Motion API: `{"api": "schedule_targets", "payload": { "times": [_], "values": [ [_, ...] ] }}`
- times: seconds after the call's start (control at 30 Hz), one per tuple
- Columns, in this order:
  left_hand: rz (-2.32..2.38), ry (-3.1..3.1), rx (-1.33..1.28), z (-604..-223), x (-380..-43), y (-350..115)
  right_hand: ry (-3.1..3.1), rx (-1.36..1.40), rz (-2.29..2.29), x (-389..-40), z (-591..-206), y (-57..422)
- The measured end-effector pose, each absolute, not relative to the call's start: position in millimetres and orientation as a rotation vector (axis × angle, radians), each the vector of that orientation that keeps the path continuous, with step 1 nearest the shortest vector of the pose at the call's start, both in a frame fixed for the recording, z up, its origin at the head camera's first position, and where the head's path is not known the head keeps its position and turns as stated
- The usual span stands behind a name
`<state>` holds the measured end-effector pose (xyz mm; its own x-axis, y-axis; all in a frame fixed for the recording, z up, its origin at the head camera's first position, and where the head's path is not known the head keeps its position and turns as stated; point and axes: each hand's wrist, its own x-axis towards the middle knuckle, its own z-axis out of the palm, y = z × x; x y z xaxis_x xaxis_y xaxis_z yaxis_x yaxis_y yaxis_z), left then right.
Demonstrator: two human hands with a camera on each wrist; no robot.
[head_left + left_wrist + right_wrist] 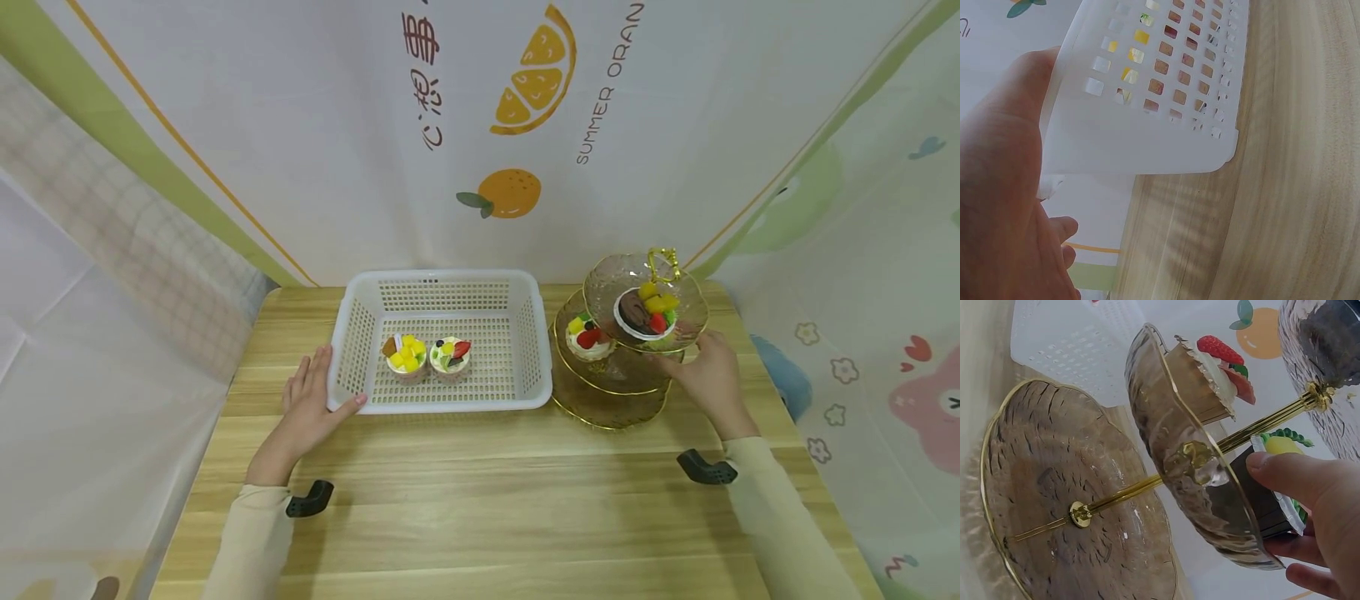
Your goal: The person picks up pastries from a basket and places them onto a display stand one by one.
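Observation:
My left hand (307,408) rests on the near left corner of a white plastic basket (536,333), thumb along the rim and fingers spread by the left side. Two toy cupcakes, one with yellow cubes (406,358) and one with a strawberry (450,360), stand inside. On the right, my right hand (708,371) reaches in below the top plate (693,321) of a tiered stand. A dark toy cupcake (1266,509) with yellow and green topping is pinched there, over the middle plate (1179,469). Across that plate sits a strawberry-topped cupcake (588,340).
A chocolate cupcake (637,315) stands on the top plate, near the gold handle (664,265). The bottom plate (1110,550) spreads wide under the gold post (1125,494). Basket and stand are side by side against a printed curtain (337,167) behind the wooden table (487,517).

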<state>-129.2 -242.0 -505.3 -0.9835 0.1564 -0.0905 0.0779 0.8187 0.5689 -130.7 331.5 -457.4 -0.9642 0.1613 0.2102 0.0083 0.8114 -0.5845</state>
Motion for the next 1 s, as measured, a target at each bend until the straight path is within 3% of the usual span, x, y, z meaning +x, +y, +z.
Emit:
{"api": "schedule_targets", "payload": {
  "times": [1.0],
  "values": [
    [0.895, 2.861, 0.191, -506, -129, -243, -2.619, -0.058, 0.835, -128, -472, 324]
  ]
}}
